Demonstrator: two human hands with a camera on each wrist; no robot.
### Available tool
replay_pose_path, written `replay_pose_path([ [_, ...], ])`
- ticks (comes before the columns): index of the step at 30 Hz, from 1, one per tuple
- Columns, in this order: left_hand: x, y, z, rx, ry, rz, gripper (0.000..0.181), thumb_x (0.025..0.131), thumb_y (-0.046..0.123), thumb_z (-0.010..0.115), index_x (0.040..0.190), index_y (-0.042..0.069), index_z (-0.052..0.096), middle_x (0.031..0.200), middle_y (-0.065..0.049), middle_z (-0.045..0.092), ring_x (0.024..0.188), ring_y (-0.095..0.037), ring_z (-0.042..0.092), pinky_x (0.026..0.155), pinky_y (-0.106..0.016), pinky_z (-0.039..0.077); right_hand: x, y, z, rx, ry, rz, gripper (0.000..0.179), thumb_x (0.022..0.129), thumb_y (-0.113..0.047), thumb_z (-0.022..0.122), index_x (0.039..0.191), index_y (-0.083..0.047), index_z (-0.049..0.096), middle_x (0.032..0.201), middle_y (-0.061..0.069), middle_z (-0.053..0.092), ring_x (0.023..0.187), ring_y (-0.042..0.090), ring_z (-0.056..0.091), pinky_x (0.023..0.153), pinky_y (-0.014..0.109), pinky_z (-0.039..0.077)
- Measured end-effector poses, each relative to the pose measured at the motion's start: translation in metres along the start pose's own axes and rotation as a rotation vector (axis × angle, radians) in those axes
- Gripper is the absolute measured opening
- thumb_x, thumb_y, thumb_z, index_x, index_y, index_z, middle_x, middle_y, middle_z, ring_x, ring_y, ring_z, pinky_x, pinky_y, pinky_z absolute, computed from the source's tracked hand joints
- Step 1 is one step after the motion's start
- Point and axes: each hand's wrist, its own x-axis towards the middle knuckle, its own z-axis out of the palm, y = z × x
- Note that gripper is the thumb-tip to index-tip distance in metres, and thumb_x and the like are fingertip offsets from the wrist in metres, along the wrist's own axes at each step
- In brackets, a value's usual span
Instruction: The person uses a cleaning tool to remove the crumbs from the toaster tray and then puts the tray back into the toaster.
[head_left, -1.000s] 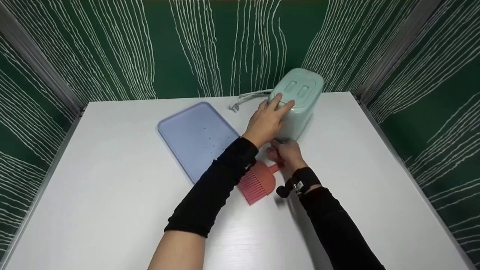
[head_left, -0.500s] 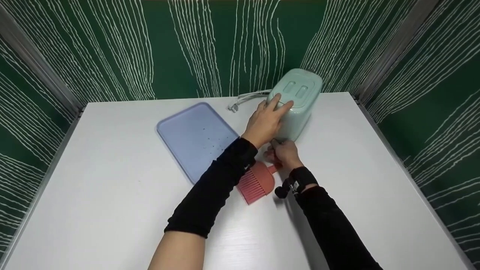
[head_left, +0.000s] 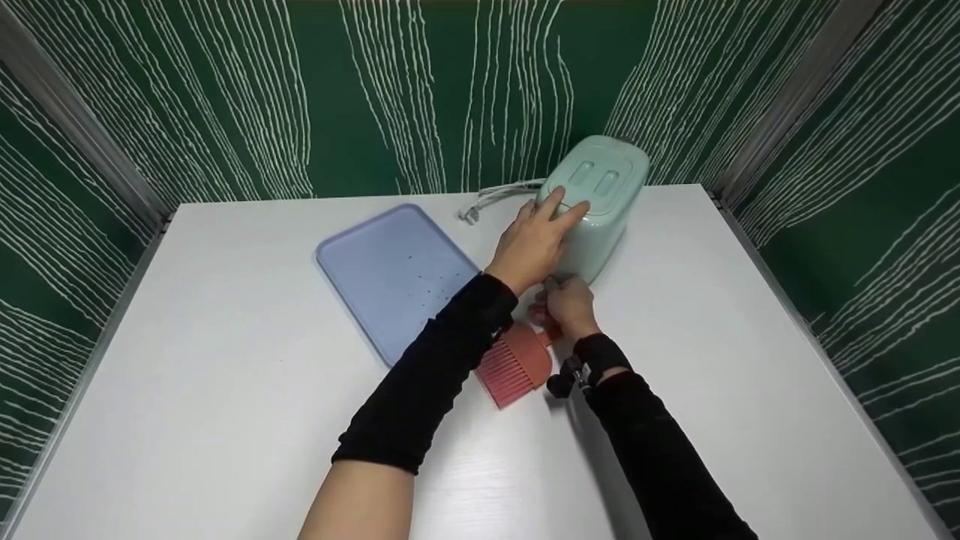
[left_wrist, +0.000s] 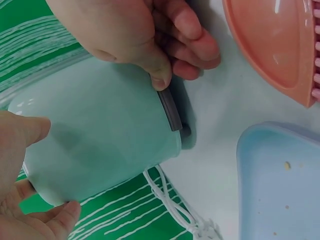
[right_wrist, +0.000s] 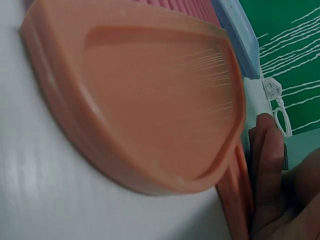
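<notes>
A mint-green toaster (head_left: 600, 180) stands near the table's back edge, its top closed. My left hand (head_left: 529, 247) grips its near upper part, two fingers lying on the top; in the left wrist view the thumb and fingers are on opposite sides. At the toaster's lower near end, my right hand (head_left: 571, 306) has its thumb on one end of a dark grey tab (left_wrist: 170, 109). In the right wrist view, the tab appears between thumb and finger, though the contact is partly hidden. The right hand's other fingers are curled.
A coral hand brush (head_left: 531, 354) with a ribbed pink end lies below my right hand. Left of it is a blue tray (head_left: 375, 270) with scattered crumbs. Behind the tray, a white power plug (head_left: 469, 216) lies on the table. Green walls enclose the white table (head_left: 210, 360).
My right wrist has shifted slightly left while the hand stays at the toaster's lower end. The left hand, toaster, brush and tray hold their places.
</notes>
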Motion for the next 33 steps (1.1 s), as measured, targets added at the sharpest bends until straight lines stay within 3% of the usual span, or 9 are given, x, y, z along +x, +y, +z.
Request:
replay_pose_path([
  [5,0.0,0.002,-0.002,0.018,-0.002,0.006,0.05,0.114,0.012,0.05,0.161,0.028,0.051,0.171,-0.015,0.039,0.138,-0.047,0.057,0.105,-0.052,0.057,0.001,0.002,0.0,-0.199,0.062,-0.075,0.033,0.112,-0.019,0.053,0.11,0.007,0.073,0.08,0.004,0.075,0.058,0.001,0.064,0.066,0.017,0.051],
  [10,0.0,0.005,-0.005,0.032,-0.031,-0.011,0.051,0.114,0.011,0.048,0.162,0.03,0.049,0.172,-0.013,0.037,0.139,-0.044,0.057,0.104,-0.05,0.058,0.001,0.001,0.001,-0.131,0.029,-0.036,0.031,0.113,-0.018,0.05,0.108,0.006,0.069,0.076,0.003,0.07,0.051,0.007,0.065,0.05,0.024,0.053],
  [13,0.0,0.006,-0.006,0.028,-0.045,-0.018,0.053,0.114,0.01,0.048,0.162,0.03,0.048,0.173,-0.013,0.036,0.14,-0.044,0.056,0.103,-0.05,0.059,0.0,0.001,0.002,-0.154,0.032,-0.05,0.031,0.112,-0.018,0.049,0.102,0.003,0.069,0.075,0.002,0.067,0.051,0.008,0.063,0.049,0.025,0.05],
  [18,0.002,0.007,-0.006,0.046,-0.043,-0.03,0.054,0.113,0.009,0.048,0.162,0.03,0.048,0.173,-0.013,0.037,0.135,-0.043,0.059,0.099,-0.049,0.06,0.002,0.002,0.002,-0.235,0.062,-0.087,0.032,0.111,-0.02,0.053,0.097,0.001,0.073,0.073,0.001,0.068,0.049,0.006,0.06,0.05,0.023,0.049],
  [23,0.003,0.007,-0.004,0.069,-0.039,-0.029,0.056,0.111,0.007,0.051,0.162,0.03,0.048,0.172,-0.013,0.038,0.132,-0.043,0.06,0.097,-0.048,0.061,0.003,0.003,0.001,-0.216,0.045,-0.084,0.029,0.11,-0.02,0.059,0.103,0.003,0.075,0.069,0.0,0.071,0.046,0.004,0.061,0.048,0.022,0.05],
  [27,0.004,0.008,-0.005,0.062,-0.041,-0.022,0.059,0.109,0.006,0.054,0.162,0.03,0.048,0.172,-0.013,0.037,0.132,-0.043,0.06,0.096,-0.048,0.061,0.003,0.003,0.001,-0.23,0.079,-0.132,0.027,0.109,-0.018,0.06,0.104,0.003,0.076,0.072,0.002,0.072,0.05,0.005,0.061,0.054,0.021,0.049],
  [33,0.006,0.01,-0.006,0.079,-0.101,-0.051,0.065,0.108,0.006,0.056,0.165,0.033,0.042,0.175,-0.011,0.031,0.132,-0.042,0.059,0.097,-0.047,0.061,0.001,0.004,0.003,-0.304,0.139,-0.208,0.031,0.108,-0.018,0.058,0.085,-0.002,0.073,0.072,0.005,0.07,0.061,0.013,0.062,0.063,0.027,0.047],
])
